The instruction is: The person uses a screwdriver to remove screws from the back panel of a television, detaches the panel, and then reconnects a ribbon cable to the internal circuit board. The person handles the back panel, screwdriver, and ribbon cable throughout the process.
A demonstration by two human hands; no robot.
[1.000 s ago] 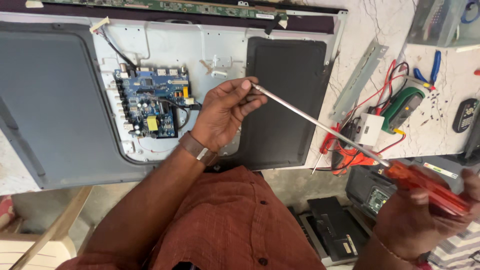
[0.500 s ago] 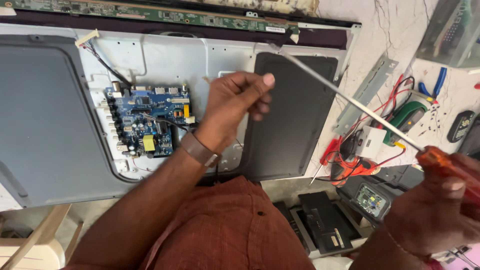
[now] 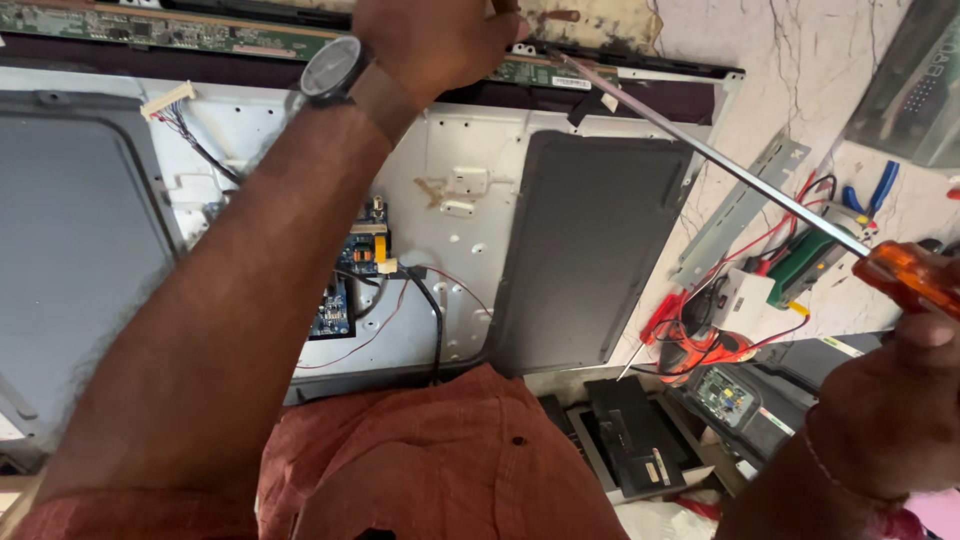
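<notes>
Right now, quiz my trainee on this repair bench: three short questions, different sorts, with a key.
1. True or false: the right hand holds the long screwdriver by its orange handle.
2. Where is the left hand: A) at the panel's top edge, B) on the blue circuit board, C) on the pliers?
3. What is worn on the left wrist?

Key: 1 true. 2 A. 3 a wristwatch.

The left forearm (image 3: 230,300) lay across the centre-left of the frame, covering most of the blue circuit board (image 3: 345,290). The long screwdriver shaft (image 3: 700,150) barred the upper right diagonally. Bare room showed on the dark panel (image 3: 590,250) at centre. Tools and red wires (image 3: 760,270) crowded the right edge of the bench.
</notes>
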